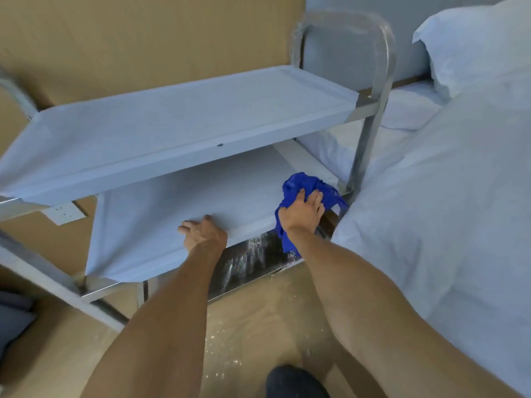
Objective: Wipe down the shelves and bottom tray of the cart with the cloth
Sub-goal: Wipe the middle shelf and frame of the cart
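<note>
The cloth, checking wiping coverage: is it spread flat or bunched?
Bunched: the blue cloth sits crumpled under the right hand, one end hanging down.

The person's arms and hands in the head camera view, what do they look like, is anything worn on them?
Both arms are bare along all of their visible length: no sleeves reach into view. The left hand and the right hand wear no gloves. No watch, bracelet or ring shows on either wrist or on the visible fingers. No markings are visible on the arms.
</note>
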Demonstrator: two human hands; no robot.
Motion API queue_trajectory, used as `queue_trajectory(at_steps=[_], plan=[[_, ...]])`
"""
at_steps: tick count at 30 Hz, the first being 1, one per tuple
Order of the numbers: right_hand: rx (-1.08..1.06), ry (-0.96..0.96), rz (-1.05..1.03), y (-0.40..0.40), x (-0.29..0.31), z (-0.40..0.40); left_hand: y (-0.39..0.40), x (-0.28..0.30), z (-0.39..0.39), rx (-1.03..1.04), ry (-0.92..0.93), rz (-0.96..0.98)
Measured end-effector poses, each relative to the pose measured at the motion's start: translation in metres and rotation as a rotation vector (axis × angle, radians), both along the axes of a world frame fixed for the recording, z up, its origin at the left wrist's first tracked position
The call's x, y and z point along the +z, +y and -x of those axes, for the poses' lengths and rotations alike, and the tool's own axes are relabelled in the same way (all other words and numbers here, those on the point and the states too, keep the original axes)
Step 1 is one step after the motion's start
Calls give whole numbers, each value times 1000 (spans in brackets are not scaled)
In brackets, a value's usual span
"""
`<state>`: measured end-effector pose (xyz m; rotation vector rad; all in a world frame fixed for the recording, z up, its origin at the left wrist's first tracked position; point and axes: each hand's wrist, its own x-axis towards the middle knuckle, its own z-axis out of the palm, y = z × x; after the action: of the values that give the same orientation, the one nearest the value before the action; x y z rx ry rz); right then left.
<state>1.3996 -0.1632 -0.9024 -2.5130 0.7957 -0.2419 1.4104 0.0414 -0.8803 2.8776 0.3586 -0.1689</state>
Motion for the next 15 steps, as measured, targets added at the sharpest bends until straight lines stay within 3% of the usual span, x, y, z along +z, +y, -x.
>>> queue_trajectory(at_steps=[4,8,12,15], plan=[[37,119,85,-62,3,-35,-2,-7,-26,69,51,-81],[49,225,193,-74,2,-67,-4,-12,-49,64,121,-188],[154,288,147,-26,20,-84,-8,-6,-46,71,153,-201],[445,195,137,65,15,-83,-10,-5,-45,90,141,-153]])
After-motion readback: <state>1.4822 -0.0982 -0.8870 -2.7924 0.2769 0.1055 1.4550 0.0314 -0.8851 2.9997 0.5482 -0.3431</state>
